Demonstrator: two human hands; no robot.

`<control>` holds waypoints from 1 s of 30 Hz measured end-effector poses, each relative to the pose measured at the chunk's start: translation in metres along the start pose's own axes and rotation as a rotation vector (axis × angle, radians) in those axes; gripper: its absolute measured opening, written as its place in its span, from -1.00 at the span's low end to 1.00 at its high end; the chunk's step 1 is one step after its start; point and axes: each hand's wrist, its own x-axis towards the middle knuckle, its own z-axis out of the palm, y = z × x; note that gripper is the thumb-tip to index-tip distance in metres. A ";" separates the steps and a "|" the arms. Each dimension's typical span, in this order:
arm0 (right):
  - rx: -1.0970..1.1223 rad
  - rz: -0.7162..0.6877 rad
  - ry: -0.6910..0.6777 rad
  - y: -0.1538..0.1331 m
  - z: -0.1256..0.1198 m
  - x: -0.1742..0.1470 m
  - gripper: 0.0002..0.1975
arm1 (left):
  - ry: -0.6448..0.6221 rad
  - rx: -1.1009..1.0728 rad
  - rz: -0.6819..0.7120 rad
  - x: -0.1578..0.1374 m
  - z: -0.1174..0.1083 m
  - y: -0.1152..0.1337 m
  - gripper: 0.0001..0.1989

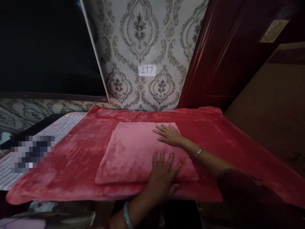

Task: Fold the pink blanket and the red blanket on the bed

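Observation:
A folded pink plush cloth (133, 149) lies flat as a rough rectangle, its front edge thick and rounded. Both hands rest on it, palms down. My left hand (163, 175) is on its front right part, fingers spread and pointing away from me, with the thumb out to the right. Farther back, my right hand (169, 135) lies near the back right corner, fingers stretched to the left. Neither hand grasps anything. What is inside or beneath the cloth, apart from the red cover, is hidden.
A red plush cover (73, 159) drapes the table under the cloth. At left are a striped cloth (64, 124) and a blurred-out patch. A dark screen (47, 47) stands behind on the left. Patterned wall, numbered label (147, 70), dark red door frame (209, 57) and cardboard (269, 105) bound the back and right.

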 end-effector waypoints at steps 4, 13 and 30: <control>0.059 0.022 0.009 0.022 0.007 0.023 -0.34 | -0.011 0.014 -0.002 -0.011 0.005 -0.003 -0.10; 0.200 0.037 0.034 0.074 0.024 0.065 -0.32 | -0.043 0.040 -0.013 -0.011 -0.001 0.001 -0.09; 0.010 0.070 0.079 0.014 -0.004 0.054 -0.34 | 0.017 0.061 -0.079 -0.049 -0.054 -0.014 -0.35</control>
